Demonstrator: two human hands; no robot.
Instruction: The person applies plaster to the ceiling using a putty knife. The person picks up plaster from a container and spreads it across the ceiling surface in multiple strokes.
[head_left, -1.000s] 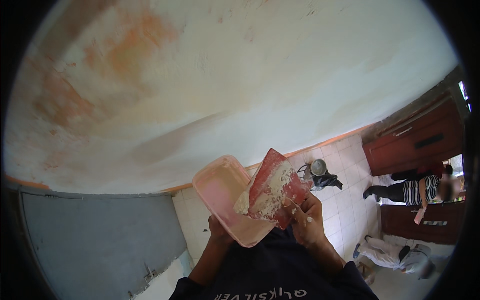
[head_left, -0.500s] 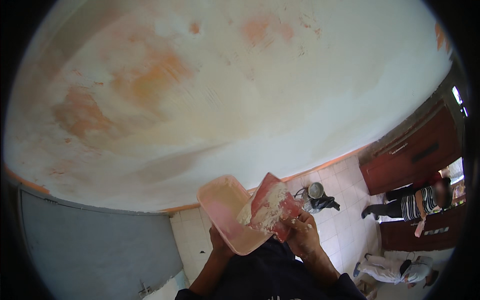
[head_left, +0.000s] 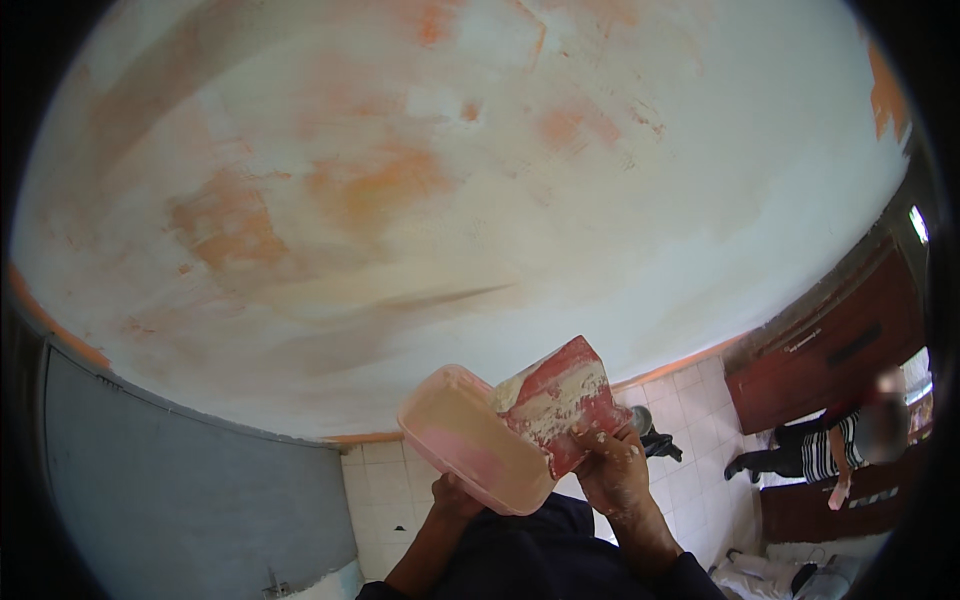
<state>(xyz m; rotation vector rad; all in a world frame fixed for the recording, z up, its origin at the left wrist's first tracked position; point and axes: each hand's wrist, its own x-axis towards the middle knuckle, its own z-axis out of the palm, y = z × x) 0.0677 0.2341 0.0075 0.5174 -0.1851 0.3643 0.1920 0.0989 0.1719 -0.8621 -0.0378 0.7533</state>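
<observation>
My left hand grips the near left side of a pink plastic tub, its fingers mostly hidden beneath. A beige film coats the inside of the tub. In my right hand is a flat red putty spreader, thumb laid over its face. Beige putty is smeared across the spreader, and bits of it stick to my fingers. The spreader's left edge lies at the tub's right rim. Beyond both stands a white wall with orange and beige patches.
A bucket and a black plastic bag sit on the tiled floor, partly behind my right hand. A grey door panel is at left. Right: red-brown doors, a person in stripes and another in light clothes.
The view has shifted, so the wall patches sit farther right and lower. The spreader has tilted and moved slightly up and right against the tub; its putty smear looks different.
</observation>
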